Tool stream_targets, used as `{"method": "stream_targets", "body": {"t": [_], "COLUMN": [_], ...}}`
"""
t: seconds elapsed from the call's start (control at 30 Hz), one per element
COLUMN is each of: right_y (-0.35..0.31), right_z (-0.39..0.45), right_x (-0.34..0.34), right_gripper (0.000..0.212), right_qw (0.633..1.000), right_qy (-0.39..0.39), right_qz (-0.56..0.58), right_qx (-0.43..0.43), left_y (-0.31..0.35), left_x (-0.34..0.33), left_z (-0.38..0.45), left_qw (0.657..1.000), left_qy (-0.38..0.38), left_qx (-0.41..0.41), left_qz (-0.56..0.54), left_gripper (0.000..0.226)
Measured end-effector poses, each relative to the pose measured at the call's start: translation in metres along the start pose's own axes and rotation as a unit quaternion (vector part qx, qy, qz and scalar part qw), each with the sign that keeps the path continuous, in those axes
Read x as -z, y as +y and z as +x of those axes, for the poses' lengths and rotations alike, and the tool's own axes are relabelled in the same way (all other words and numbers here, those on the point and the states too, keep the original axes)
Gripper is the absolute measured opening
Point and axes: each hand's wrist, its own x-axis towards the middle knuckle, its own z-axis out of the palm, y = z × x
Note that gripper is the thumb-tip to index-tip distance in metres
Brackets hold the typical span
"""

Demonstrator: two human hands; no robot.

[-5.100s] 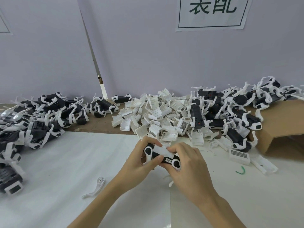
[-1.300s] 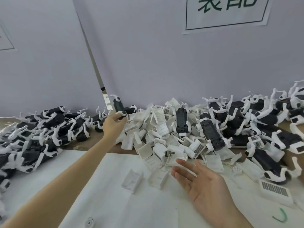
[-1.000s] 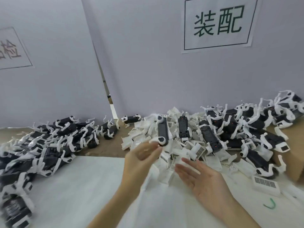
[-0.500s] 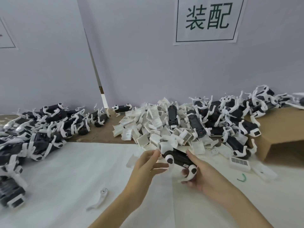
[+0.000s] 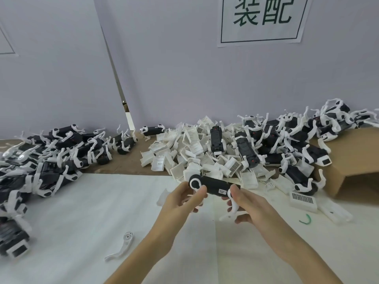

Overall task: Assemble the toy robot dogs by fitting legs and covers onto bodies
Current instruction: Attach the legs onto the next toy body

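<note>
Held mid-frame: dog body [image 5: 213, 186], long axis left-right, slightly down rightward. Black, white leg joints at both ends. Gripped by left hand [image 5: 180, 199] and right hand [image 5: 252, 206], fingers curled round its ends.

Two bare forearms, no sleeves in view; left hand [image 5: 180, 198] and right hand [image 5: 251, 206] ungloved (no rings, no watch).

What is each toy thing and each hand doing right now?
Toy dog body: held off the table, lying sideways, between both hands.
Left hand: grips the body's left end.
Right hand: grips the right end.
Loose white leg: lying flat on the table, untouched.
White covers: heaped in a pile.
</note>
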Motion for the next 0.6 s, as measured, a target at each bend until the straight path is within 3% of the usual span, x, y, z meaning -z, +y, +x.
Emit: {"method": "stream_targets", "body": {"t": [0.1,0.23,0.33,0.47,0.6], "right_y": [0.002,0.005,0.01,0.013,0.021], "right_z": [-0.001,0.0,0.001,0.003,0.005], "right_x": [0.001,0.001,0.004,0.009,0.009], "right_gripper": [0.085,0.059,0.053,0.059,0.067], "right_qw": [0.999,0.999,0.997,0.99,0.969], "right_qy": [0.021,-0.013,-0.036,-0.034,0.005], "right_qz": [-0.036,0.027,0.042,-0.005,-0.096], "right_qx": [0.021,0.021,0.045,0.135,0.227], "left_y": [0.004,0.005,0.003,0.002,0.001], "left_x": [0.006,0.016,0.018,0.02,0.025], "left_z": [0.001,0.004,0.003,0.005,0.009], "left_qw": [1.0,0.999,0.998,0.998,0.993], "left_qy": [-0.017,-0.042,-0.056,-0.06,-0.086], "left_qx": [0.012,-0.001,-0.001,-0.004,0.022], "left_qz": [-0.005,0.005,0.012,0.015,-0.083], "left_gripper": [0.067,0.057,0.053,0.055,0.065]}}
